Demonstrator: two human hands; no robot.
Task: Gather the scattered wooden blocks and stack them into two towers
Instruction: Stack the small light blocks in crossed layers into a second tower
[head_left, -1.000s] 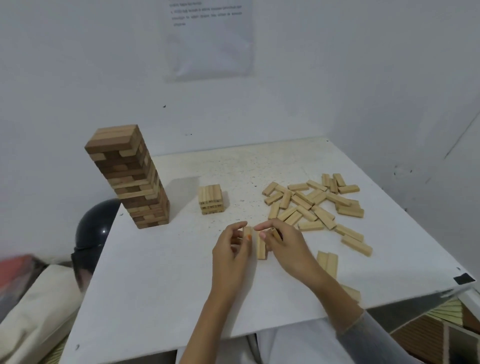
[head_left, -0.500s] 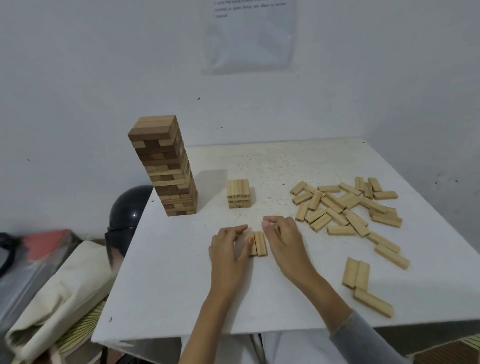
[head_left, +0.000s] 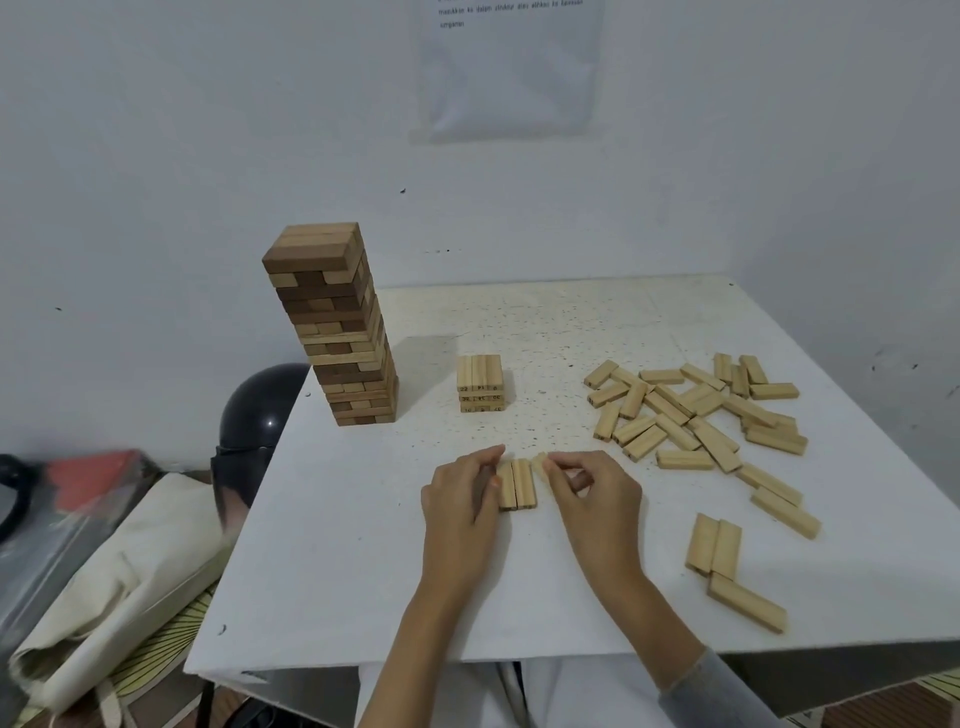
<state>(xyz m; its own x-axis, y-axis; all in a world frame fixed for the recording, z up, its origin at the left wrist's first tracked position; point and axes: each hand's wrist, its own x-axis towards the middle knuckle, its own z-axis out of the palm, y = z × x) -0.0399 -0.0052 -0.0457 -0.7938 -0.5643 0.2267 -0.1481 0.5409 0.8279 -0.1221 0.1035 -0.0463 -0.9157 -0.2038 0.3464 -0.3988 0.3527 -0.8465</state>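
A tall tower (head_left: 340, 332) of brown and pale blocks stands at the table's back left. A short stack (head_left: 480, 384), three layers high, sits right of it. Between my hands lie two pale blocks (head_left: 517, 483) side by side on the table. My left hand (head_left: 462, 512) presses against their left side. My right hand (head_left: 592, 499) pinches a third block (head_left: 539, 462) at their right side. A scattered pile of pale blocks (head_left: 696, 405) lies to the right, with three more blocks (head_left: 719, 558) near the front right.
The white table (head_left: 363, 571) stands in a corner against white walls. A black helmet (head_left: 260, 410) and a cream cloth bag (head_left: 104, 582) lie left of the table, below its edge. A paper sheet (head_left: 509, 67) hangs on the wall.
The camera view has shifted left, so everything sits further right in frame. My hands have stayed on the small row of blocks, with the right hand bringing a third block against it.
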